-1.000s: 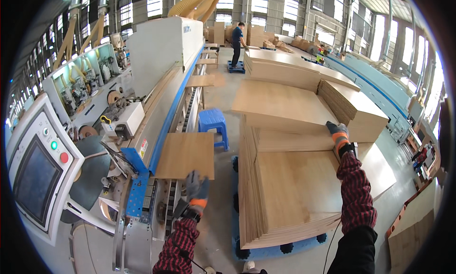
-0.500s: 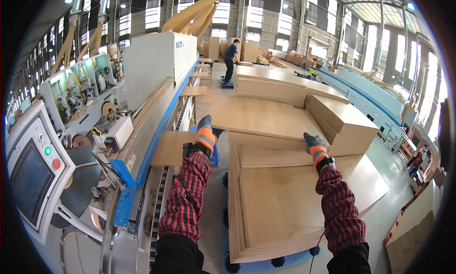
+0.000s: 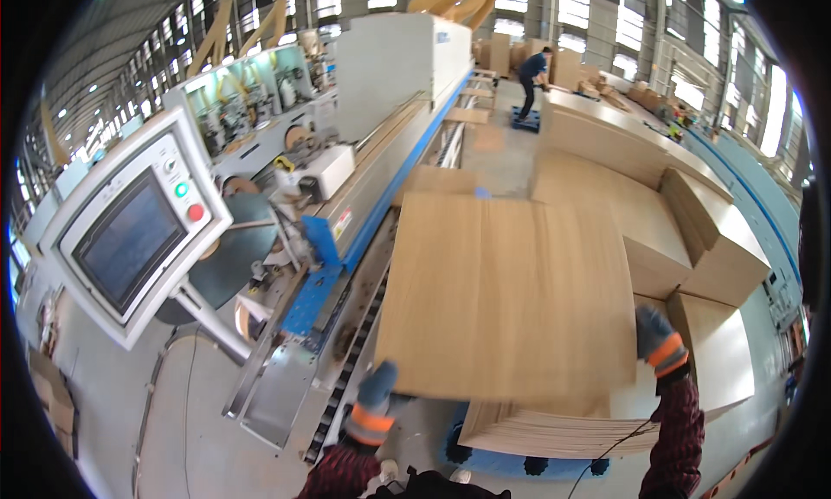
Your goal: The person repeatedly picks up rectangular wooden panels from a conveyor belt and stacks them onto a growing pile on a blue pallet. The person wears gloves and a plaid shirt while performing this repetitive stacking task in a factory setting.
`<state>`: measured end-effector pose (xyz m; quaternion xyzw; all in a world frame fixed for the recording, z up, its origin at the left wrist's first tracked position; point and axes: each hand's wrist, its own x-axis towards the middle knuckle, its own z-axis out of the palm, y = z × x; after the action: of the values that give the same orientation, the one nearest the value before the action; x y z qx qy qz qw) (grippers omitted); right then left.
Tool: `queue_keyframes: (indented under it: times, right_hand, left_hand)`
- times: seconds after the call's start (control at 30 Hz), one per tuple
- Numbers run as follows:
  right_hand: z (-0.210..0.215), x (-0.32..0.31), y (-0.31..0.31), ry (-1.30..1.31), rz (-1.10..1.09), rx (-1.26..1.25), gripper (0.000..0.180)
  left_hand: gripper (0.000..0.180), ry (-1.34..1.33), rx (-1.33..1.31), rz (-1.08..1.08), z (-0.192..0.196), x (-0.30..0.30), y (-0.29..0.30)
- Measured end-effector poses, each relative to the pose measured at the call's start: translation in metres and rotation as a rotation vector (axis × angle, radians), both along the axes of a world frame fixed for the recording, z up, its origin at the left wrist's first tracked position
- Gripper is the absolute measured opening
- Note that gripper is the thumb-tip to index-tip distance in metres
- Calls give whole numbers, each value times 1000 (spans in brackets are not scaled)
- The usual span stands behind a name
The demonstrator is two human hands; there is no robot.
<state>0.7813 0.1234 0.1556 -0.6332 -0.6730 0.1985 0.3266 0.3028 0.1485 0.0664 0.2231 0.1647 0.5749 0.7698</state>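
Both hands, left hand [image 3: 378, 393] and right hand [image 3: 655, 336], clamped on wood panel [image 3: 511, 291]; edge-banding machine [image 3: 381, 109] just left.

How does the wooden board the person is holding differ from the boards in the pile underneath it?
The held board is a single sheet, lifted and gripped at its near corners by the left hand and the right hand; the stack of boards is many sheets lying flat, one on another. The held board shows its whole broad face, while the stack mostly shows its layered edges. Both are the same light wood colour and look rectangular.
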Motion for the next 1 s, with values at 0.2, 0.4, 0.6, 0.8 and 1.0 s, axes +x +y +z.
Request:
queue_keyframes:
  times: [0.2,0.4,0.6,0.8,1.0]
  right_hand:
    - [-94,-147,-50,229,-256,-367,20]
    - [-165,-265,-64,1114,-193,-320,19]
    - [-276,-379,-25,1125,-295,-318,17]
    - [-317,-395,12,1105,-497,-391,28]
    - [-269,-384,58,904,-361,-287,43]
  left_hand:
    - [52,-62,-223,-41,-99,-147,-110]
    - [46,461,-570,545,-126,-215,-130]
    - [50,2142,389,1001,-112,-188,-113]
    - [53,2130,587,451,-125,-163,-68]
    - [51,2214,618,557,-127,-136,-9]
